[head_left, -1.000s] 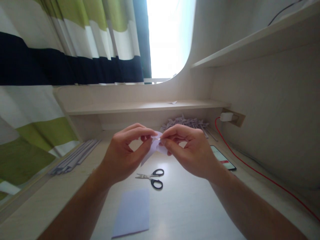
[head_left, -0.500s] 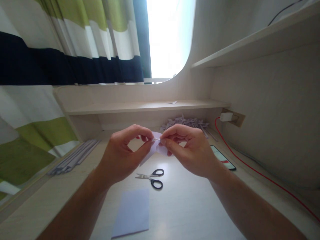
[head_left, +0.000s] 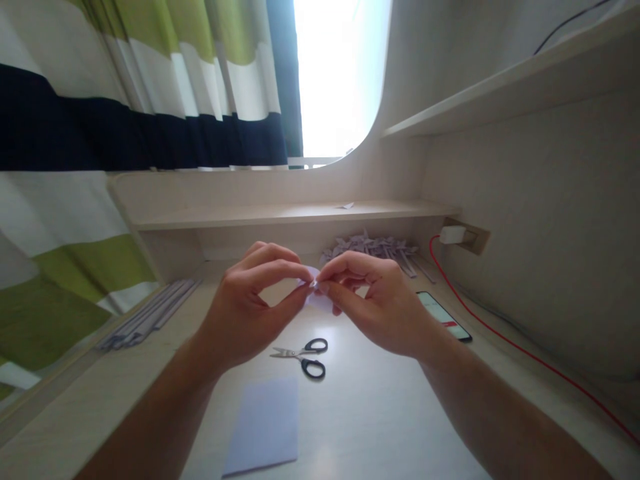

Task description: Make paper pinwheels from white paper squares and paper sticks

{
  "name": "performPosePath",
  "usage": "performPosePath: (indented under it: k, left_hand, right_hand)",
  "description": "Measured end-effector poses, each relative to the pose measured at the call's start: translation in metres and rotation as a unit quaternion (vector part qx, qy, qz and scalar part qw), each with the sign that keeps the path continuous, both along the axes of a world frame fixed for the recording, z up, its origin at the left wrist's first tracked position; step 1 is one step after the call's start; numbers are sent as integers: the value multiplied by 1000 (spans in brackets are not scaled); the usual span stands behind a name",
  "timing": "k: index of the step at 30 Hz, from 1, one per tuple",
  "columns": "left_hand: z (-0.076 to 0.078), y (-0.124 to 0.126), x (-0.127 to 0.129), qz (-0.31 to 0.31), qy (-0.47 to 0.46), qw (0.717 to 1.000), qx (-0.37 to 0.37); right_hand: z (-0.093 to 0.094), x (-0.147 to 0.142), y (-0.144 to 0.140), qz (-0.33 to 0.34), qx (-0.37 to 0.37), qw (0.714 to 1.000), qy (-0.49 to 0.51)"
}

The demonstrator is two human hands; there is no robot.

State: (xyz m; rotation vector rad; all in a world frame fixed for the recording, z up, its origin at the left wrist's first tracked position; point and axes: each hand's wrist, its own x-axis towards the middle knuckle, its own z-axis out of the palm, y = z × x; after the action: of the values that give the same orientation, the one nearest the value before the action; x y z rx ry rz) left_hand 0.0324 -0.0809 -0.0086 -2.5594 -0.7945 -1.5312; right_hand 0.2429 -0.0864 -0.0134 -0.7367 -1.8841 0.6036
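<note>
A pale lilac piece of paper hangs above the desk, pinched between both hands. My left hand grips it with thumb and forefinger from the left. From the right, my right hand pinches it too, the fingertips of both hands nearly touching. My fingers hide much of the paper, so its exact folds cannot be made out. Below the hands, open scissors with black handles lie on the desk, blades pointing left. Nearer to me rests a flat stack of lilac paper.
Folded paper strips lie at the left. A heap of folded paper pieces sits under the back shelf. On the right are a phone, a red cable and a plugged-in charger.
The fingertips of both hands have come closer together. My left hand's other fingers have lifted, and the paper has turned, its lower left corner now out of sight.
</note>
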Motion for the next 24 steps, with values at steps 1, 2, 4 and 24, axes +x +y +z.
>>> performPosePath:
  k: [1, 2, 4, 24]
  left_hand:
    - [0, 0, 0, 2, 4, 1000, 2]
    - [-1, 0, 0, 5, 8, 1000, 5]
    - [-2, 1, -1, 13, 14, 1000, 14]
    - [-9, 12, -4, 53, -221, 974, -5]
  right_hand:
    - [0, 0, 0, 0, 0, 1000, -6]
    - [0, 0, 0, 2, -1, 1000, -11]
    - [0, 1, 1, 10, -9, 1000, -22]
    - [0, -1, 4, 13, -46, 992, 117]
